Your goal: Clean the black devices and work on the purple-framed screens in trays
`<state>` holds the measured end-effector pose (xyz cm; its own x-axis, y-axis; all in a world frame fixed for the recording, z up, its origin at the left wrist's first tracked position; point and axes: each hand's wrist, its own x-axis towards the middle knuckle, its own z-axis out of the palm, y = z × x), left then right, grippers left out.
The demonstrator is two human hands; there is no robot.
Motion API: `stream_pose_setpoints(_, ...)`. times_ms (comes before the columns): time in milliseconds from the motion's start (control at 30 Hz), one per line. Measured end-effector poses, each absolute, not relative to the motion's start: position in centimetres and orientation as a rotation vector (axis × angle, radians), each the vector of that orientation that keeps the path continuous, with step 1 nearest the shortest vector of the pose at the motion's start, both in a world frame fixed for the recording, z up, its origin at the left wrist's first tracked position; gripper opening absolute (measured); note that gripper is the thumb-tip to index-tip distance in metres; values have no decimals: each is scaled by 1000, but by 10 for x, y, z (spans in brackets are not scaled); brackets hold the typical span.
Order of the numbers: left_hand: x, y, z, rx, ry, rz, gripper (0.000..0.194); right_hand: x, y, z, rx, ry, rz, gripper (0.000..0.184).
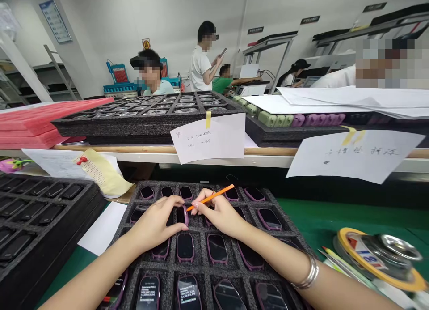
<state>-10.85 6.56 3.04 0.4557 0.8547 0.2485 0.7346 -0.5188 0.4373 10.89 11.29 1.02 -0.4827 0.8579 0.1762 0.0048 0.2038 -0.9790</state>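
A dark foam tray (201,267) in front of me holds rows of smartwatches with purple cases. My left hand (156,220) grips one smartwatch (181,215) between thumb and fingers, tilted on edge with its side to the right. In my right hand (217,211) is a thin orange pointed stick (219,193), held like a pen. Its tip is at the side of the gripped watch; whether it touches is too small to tell. Small white text shows on two lit watches (149,292) in the near row; most other screens are dark.
At left stands another foam tray (50,220) of black devices. A shelf edge (264,157) with hanging paper notes runs ahead, bearing foam trays (150,129) and pink foam (30,122). A tape roll (351,243) and pens lie at right. Several people are beyond.
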Motion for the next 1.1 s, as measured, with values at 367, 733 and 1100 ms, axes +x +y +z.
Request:
stream_pose_setpoints(367, -88, 20, 44, 2787, 1126, 389, 20, 115, 112, 16, -849, -1520, 1316, 32)
stream_pose_setpoints(733, -106, 13, 28, 2689, 1157, 578, 19, 106, 58, 15, -839, -1530, 1599, 34)
stream_pose_setpoints(1100, -109, 13, 23, 2373, 1321, 606, 66, 108, 57, 14, -829, -1646, 1575, 26)
